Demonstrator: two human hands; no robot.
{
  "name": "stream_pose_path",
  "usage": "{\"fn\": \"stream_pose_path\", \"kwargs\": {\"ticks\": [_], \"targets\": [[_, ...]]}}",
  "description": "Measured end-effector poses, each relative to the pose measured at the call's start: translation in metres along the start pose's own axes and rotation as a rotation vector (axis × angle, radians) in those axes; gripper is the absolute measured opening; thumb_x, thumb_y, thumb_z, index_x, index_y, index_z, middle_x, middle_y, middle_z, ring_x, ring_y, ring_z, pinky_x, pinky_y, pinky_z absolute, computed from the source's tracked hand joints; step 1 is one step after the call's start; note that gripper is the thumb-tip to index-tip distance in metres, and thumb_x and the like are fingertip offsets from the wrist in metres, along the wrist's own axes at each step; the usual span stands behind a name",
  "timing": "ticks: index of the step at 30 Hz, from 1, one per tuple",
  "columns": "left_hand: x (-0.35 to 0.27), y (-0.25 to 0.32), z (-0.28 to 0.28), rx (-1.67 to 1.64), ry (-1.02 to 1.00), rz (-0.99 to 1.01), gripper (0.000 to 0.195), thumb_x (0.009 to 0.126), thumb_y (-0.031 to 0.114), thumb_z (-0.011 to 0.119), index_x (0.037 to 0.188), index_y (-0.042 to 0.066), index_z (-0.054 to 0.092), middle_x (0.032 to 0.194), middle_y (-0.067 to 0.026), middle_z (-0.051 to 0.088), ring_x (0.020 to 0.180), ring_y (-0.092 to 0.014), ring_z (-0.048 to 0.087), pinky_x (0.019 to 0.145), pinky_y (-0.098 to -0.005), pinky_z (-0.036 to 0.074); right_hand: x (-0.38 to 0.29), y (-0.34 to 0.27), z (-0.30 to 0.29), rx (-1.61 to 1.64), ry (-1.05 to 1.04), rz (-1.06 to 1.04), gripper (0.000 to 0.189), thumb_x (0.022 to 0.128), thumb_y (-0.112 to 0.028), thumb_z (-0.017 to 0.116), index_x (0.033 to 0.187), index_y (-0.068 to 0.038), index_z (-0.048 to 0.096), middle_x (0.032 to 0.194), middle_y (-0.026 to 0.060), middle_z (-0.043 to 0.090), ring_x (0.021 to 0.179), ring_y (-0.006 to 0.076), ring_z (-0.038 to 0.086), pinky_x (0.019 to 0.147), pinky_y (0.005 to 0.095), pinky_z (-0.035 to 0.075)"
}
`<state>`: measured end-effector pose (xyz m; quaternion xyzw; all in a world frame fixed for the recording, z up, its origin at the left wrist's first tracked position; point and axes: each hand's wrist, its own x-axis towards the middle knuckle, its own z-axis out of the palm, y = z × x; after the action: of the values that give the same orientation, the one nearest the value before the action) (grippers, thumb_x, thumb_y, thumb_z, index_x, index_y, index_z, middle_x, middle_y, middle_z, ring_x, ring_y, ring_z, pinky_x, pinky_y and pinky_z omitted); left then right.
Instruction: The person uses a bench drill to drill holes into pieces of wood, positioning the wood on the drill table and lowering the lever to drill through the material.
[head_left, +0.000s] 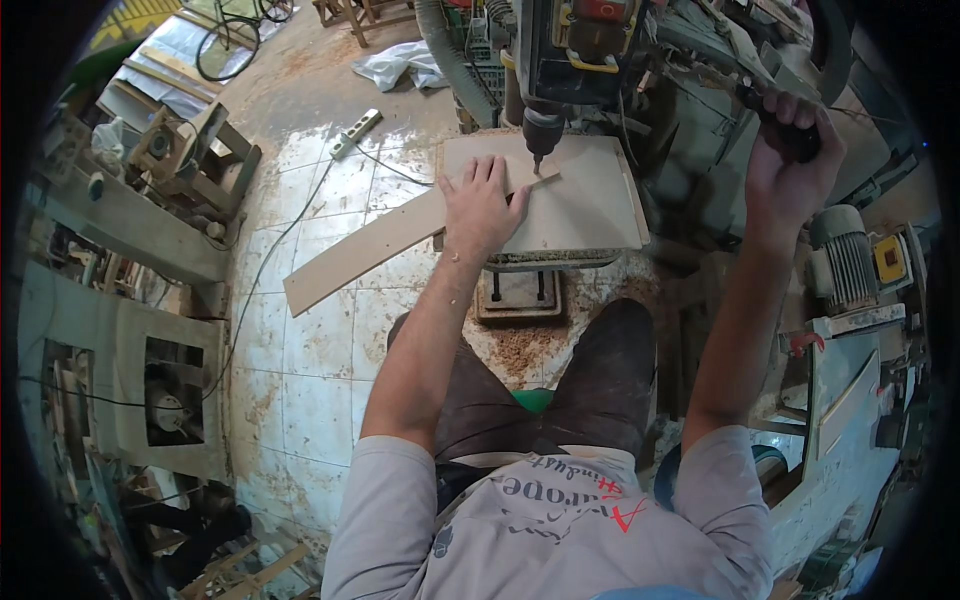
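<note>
My left hand (484, 206) lies over a flat, narrow wooden board (360, 251), holding it down on the panel-topped table (585, 214) of a drill press. The thumb is at the board's near edge. Several small dark holes or marks dot the board, whose left part juts out past the table. Just right of my fingers, the drill chuck (543, 131) carries a bit (537, 165) whose tip is at the board's right end; whether it has entered the wood I cannot tell. Up at the right, my right hand (799, 150) is closed around a black lever handle (795, 135).
A power strip (356, 133) and its cable lie on the tiled floor. Sawdust (521, 352) covers the floor by the press base (519, 296). Machines flank me left and right, including an electric motor (844, 259). A bicycle (229, 46) stands far left.
</note>
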<state>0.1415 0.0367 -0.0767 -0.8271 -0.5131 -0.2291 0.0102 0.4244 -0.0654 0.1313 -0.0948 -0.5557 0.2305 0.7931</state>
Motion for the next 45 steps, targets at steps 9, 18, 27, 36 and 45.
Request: {"fn": "stream_pose_path", "kwargs": {"ticks": [9,18,27,36,45], "targets": [[-0.001,-0.003,-0.005,0.019,-0.068,-0.041,0.067,0.099,0.051,0.05,0.148,0.006,0.045,0.151,-0.0113,0.048,0.144,-0.027,0.04,0.117,-0.0655,0.02,0.061,0.015,0.05,-0.296,0.347,0.014,0.033,0.103,-0.041,0.056,0.106,-0.009,0.064,0.096,0.0071,0.066,0.088,0.0182,0.061,0.08,0.035,0.049],[0.002,0.0,0.003,-0.015,-0.003,-0.009,0.066,0.097,0.049,0.053,0.145,0.003,0.047,0.149,-0.0135,0.049,0.143,-0.028,0.04,0.114,-0.07,0.023,-0.146,0.121,-0.11,-1.056,0.146,0.937,0.039,0.096,-0.026,0.071,0.122,0.001,0.061,0.106,0.0087,0.067,0.102,0.0153,0.061,0.09,0.0331,0.049],[0.003,0.004,0.0,-0.023,-0.04,-0.019,0.067,0.097,0.049,0.053,0.146,0.003,0.046,0.148,-0.0144,0.049,0.144,-0.029,0.039,0.115,-0.0688,0.022,-0.219,0.152,-0.17,-0.541,0.343,1.312,0.07,0.093,-0.06,0.065,0.127,0.001,0.058,0.117,0.0098,0.064,0.099,0.0199,0.064,0.086,0.0405,0.049],[0.001,-0.001,-0.001,-0.041,-0.047,-0.024,0.066,0.097,0.048,0.053,0.145,0.003,0.046,0.149,-0.0148,0.049,0.144,-0.03,0.038,0.114,-0.0696,0.023,-0.172,0.114,-0.137,-0.731,-0.099,1.241,0.034,0.099,-0.027,0.063,0.083,0.001,0.072,0.067,0.0051,0.069,0.059,0.0071,0.061,0.052,0.0241,0.04],[0.004,0.002,-0.001,0.001,-0.042,-0.027,0.066,0.098,0.049,0.051,0.148,0.007,0.044,0.15,-0.0123,0.049,0.144,-0.026,0.039,0.116,-0.0672,0.021,-0.159,0.094,-0.083,-1.547,0.034,0.571,0.021,0.093,-0.025,0.065,0.1,-0.006,0.073,0.091,0.0159,0.073,0.083,0.0384,0.07,0.075,0.0466,0.055]]}}
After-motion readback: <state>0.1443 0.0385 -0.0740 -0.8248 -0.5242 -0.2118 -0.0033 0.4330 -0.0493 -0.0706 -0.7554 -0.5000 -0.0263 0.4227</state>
